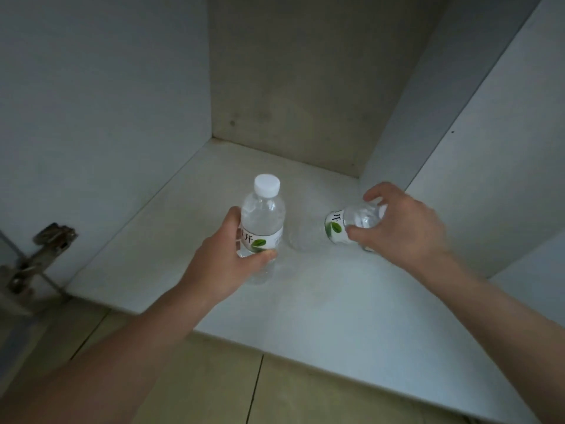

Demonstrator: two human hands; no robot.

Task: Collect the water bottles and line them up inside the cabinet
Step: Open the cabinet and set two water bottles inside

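A: Left hand (227, 255)?
B: Curled round the left bottle (262, 223) at the label, thumb across the front low down, fingers behind. Bottle's upright, white cap on top, inside the cabinet (305, 87) over the cabinet floor (321, 301). Can't tell if its base touches the floor or sits just above it.
A: Right hand (403, 223)?
B: Comes from above onto the right bottle (348, 223), fingers and thumb curled around its upper part. Cap is hidden under the palm. Label with the green leaf faces left. Bottle looks tilted toward the camera; contact with the floor not visible either.
A: Spacing?
B: Two bottles side by side, apart, a bare strip of floor between them. Both roughly mid-depth, well short of the back panel.
A: Anything else?
B: Metal hinge (39, 255) on the left side wall near the front edge. Tan tiled floor (214, 377) below the cabinet's front lip. Both forearms bare.
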